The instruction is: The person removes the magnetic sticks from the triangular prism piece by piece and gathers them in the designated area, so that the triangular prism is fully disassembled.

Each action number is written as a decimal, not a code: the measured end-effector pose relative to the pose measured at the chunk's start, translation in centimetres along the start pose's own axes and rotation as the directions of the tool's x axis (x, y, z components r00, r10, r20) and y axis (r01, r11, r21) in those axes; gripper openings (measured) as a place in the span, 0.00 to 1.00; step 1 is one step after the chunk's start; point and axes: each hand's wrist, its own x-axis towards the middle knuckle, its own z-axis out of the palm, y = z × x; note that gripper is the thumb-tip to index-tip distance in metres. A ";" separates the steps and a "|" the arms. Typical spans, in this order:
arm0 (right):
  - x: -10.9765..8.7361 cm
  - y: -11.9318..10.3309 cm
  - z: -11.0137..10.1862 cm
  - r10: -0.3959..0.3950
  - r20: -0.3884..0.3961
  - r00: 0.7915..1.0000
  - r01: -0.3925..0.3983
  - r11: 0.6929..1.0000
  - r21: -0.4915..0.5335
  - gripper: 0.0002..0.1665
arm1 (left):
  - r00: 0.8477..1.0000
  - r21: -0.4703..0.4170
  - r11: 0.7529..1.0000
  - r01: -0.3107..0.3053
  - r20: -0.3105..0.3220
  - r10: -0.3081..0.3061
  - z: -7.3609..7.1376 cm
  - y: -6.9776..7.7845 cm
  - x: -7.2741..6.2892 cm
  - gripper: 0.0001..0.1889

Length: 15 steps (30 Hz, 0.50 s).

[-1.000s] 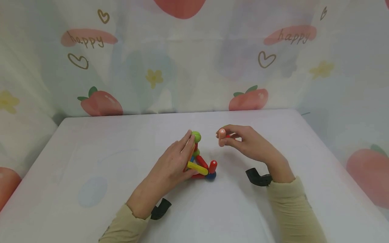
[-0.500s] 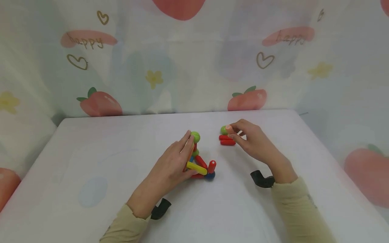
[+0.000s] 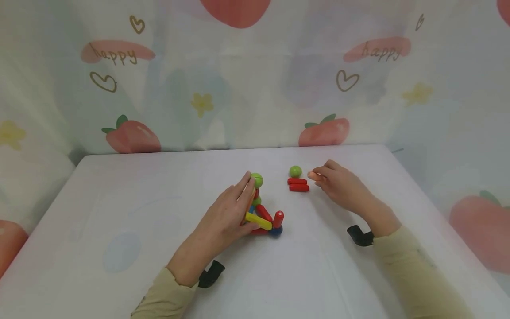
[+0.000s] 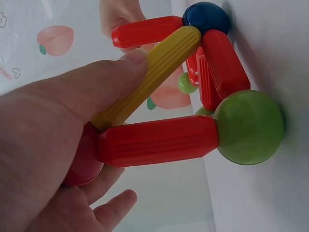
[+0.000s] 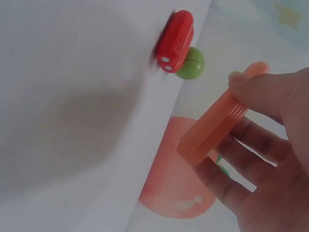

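Observation:
My left hand [image 3: 223, 217] grips a structure of magnetic sticks and balls. Its thumb lies on a yellow stick [image 4: 161, 65], and a dark red ball [image 4: 86, 159] sits in the grasp, partly covered. A red stick [image 4: 159, 140] joins that ball to a green ball [image 4: 248, 127] low on the table. At the structure's right corner is a dark blue ball [image 3: 276, 231] with a red stick [image 3: 278, 219] rising from it. Another green ball [image 3: 257, 180] tops the far side. My right hand [image 3: 344, 188] pinches an orange magnetic stick [image 5: 212, 128] above the table, apart from the structure.
Two red sticks [image 3: 299, 188] lie side by side at the back of the white table [image 3: 119, 195], just left of my right hand. Behind them rests a loose green ball [image 3: 295, 171]. A printed curtain [image 3: 247, 79] hangs beyond the table's back edge.
My right hand has drawn right with the orange stick, leaving the two red sticks and the green ball lying on the table in plain sight. The left hand and structure have stayed put.

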 end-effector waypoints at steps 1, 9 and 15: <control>0.0 0.3 0.0 0.003 0.006 1.000 -0.003 1.000 -0.014 0.14 | 1.000 0.002 1.000 0.002 0.002 -0.002 0.0 0.0 0.0 0.53; 0.6 2.4 0.0 0.043 0.086 0.995 -0.035 0.995 -0.094 0.14 | 1.000 0.006 1.000 0.003 0.004 -0.003 -0.1 0.1 0.0 0.53; 1.1 2.9 0.2 0.091 0.181 0.979 -0.071 0.991 -0.111 0.15 | 1.000 -0.005 1.000 0.013 0.014 -0.013 -0.1 0.0 0.1 0.53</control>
